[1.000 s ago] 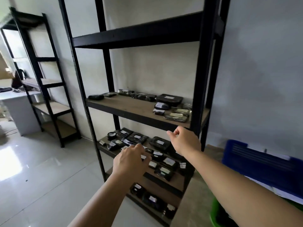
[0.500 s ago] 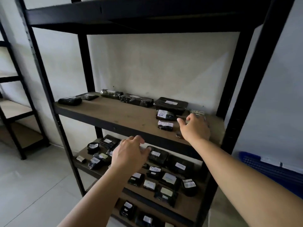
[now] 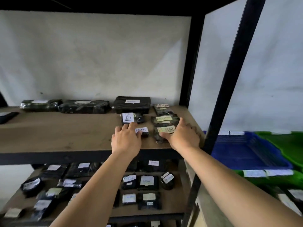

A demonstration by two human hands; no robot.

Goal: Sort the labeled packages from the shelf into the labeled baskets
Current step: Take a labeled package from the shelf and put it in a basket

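On the wooden middle shelf (image 3: 65, 133), small black-wrapped packages lie in two columns at the right end. My left hand (image 3: 126, 140) lies flat, its fingertips on a small package with a white label (image 3: 143, 130). Apart from it, my right hand (image 3: 182, 136) is spread over a camouflage-wrapped package with a yellow label (image 3: 164, 130), thumb across its front. Neither package is lifted. Behind them lie a package marked RETURN (image 3: 129, 118) and a second yellow-labelled one (image 3: 164, 119). A blue basket (image 3: 246, 153) and a green basket (image 3: 288, 141) stand to the right of the rack.
A black box (image 3: 132, 104) and two long wrapped packages (image 3: 83, 106) line the back of the shelf. The lower shelf (image 3: 180, 207) holds several labelled packages. A black upright post (image 3: 229, 79) stands between the shelf and the baskets. Another green basket (image 3: 262, 181) sits below the blue one.
I have come closer to the rack. Both hands moved forward onto the middle shelf; the left rose from below it to the white-labelled package, the right settled on the yellow-labelled one.
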